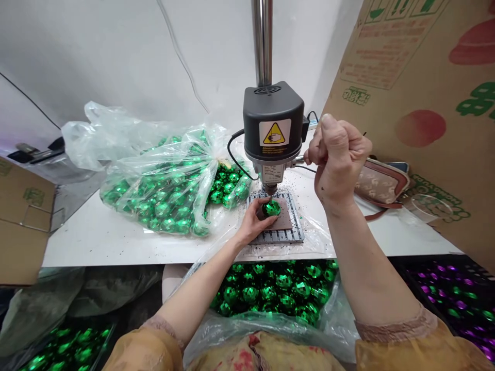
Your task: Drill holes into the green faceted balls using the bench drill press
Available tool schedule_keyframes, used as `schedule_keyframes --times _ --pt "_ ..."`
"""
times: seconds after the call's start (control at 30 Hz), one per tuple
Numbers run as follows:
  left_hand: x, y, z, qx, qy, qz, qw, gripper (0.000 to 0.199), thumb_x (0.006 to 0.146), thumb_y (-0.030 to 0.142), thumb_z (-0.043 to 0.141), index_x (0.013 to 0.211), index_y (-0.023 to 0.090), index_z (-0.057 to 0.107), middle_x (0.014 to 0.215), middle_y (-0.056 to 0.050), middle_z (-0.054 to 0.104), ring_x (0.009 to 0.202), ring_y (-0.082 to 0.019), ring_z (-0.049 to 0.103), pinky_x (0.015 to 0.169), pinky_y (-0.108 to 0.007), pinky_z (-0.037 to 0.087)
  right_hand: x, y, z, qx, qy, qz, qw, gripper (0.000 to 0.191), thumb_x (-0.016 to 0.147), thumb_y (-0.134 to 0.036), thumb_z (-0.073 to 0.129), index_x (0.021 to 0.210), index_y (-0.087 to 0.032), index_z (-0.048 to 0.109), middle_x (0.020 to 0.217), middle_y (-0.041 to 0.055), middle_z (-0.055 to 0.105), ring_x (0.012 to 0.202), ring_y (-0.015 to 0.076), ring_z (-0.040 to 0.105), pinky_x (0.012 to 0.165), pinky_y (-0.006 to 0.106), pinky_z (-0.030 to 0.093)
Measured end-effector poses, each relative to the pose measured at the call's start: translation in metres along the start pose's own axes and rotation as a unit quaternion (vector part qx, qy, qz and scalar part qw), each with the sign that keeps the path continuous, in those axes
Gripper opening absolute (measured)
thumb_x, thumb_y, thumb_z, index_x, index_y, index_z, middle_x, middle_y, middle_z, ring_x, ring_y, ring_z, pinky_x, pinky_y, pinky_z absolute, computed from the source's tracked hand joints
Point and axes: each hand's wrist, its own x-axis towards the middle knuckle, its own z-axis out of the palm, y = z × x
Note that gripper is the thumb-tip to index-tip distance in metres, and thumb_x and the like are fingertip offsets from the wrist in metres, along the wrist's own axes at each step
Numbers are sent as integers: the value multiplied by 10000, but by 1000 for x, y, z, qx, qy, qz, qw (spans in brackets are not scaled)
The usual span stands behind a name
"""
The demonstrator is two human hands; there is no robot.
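Under the black drill press [274, 121], a shiny green faceted ball [271, 208] rests on a brown pad [285, 219] over the slotted metal base [282, 236]. My left hand [255, 221] holds this ball from the left, thumb in front and fingers behind. The drill's tip meets or nearly touches the ball's top; the exact contact is too small to tell. My right hand [338, 154] is raised at the drill's right side, its fingers closed in a fist around the thin lever, which mostly hides behind them.
A clear plastic bag [162, 180] of green balls lies on the white table [85, 242], left of the drill. More green balls [266, 291] fill a bag at my lap. A pouch [381, 180] and cardboard box [386, 103] stand right. Dark shavings surround the base.
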Motion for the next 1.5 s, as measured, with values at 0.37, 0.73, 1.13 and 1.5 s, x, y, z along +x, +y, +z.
schedule_keyframes --times 0.37,0.73,1.13,1.5 --pt "-1 -4 -1 -17 7 -32 999 506 642 198 944 1080 215 692 1080 -37 681 1096 -196 623 1090 -335 432 -10 0 -4 -16 11 -8 1000 556 918 -499 601 548 -213 301 481 -27 306 445 76 299 480 310 290" --pt "-1 -3 0 -24 17 -37 999 519 628 185 948 1077 212 689 1103 -45 679 1133 -216 619 1111 -353 425 -26 6 -5 -17 47 -39 998 572 898 -456 605 507 -216 263 435 -38 220 410 87 255 456 332 287" --pt "-1 -5 -2 48 -1 -9 999 533 673 275 928 1133 232 662 1204 -68 665 1233 -268 576 1169 -424 375 -38 17 -10 28 55 -68 996 611 866 -371 634 477 -185 201 433 -47 177 402 56 204 447 318 196" --pt "-1 -6 -2 48 9 12 999 519 683 272 926 1132 204 674 1149 -75 673 1171 -254 610 1111 -391 414 -50 31 -15 32 42 -135 989 652 867 -345 630 490 -165 130 408 -52 162 384 42 196 447 300 211"
